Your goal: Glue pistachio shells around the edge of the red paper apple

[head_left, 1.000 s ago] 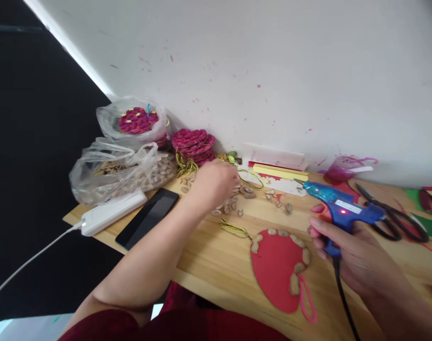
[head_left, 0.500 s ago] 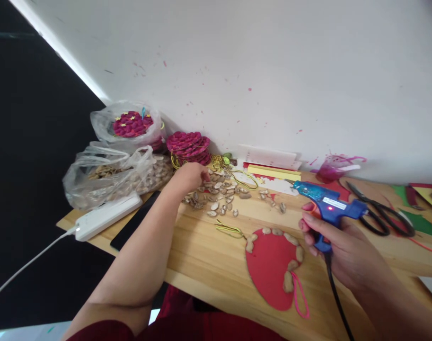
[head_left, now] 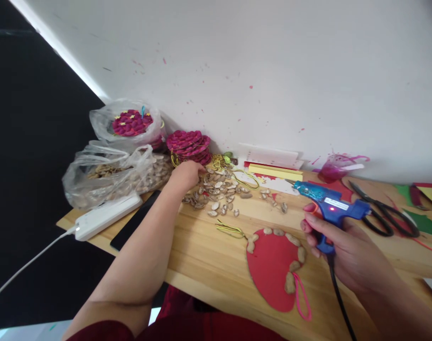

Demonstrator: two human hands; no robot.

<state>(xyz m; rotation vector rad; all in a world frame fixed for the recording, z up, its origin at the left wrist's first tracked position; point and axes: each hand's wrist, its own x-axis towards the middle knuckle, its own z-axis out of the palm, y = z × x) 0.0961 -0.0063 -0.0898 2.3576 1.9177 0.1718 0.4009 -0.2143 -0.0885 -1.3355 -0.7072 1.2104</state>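
My right hand (head_left: pixel 359 258) is closed around the blue glue gun (head_left: pixel 338 213), indicator lit, nozzle pointing left above the tabletop (head_left: pixel 198 248); my left hand (head_left: pixel 186 177) is at the left side of the loose peanut shells (head_left: pixel 220 188) toward the far edge, fingers curled down, and I cannot tell whether they pinch a shell. The red cutout (head_left: pixel 270 274) lies near the front edge, shells lining its upper and right rim. A white block (head_left: pixel 107 218) sits at the left corner.
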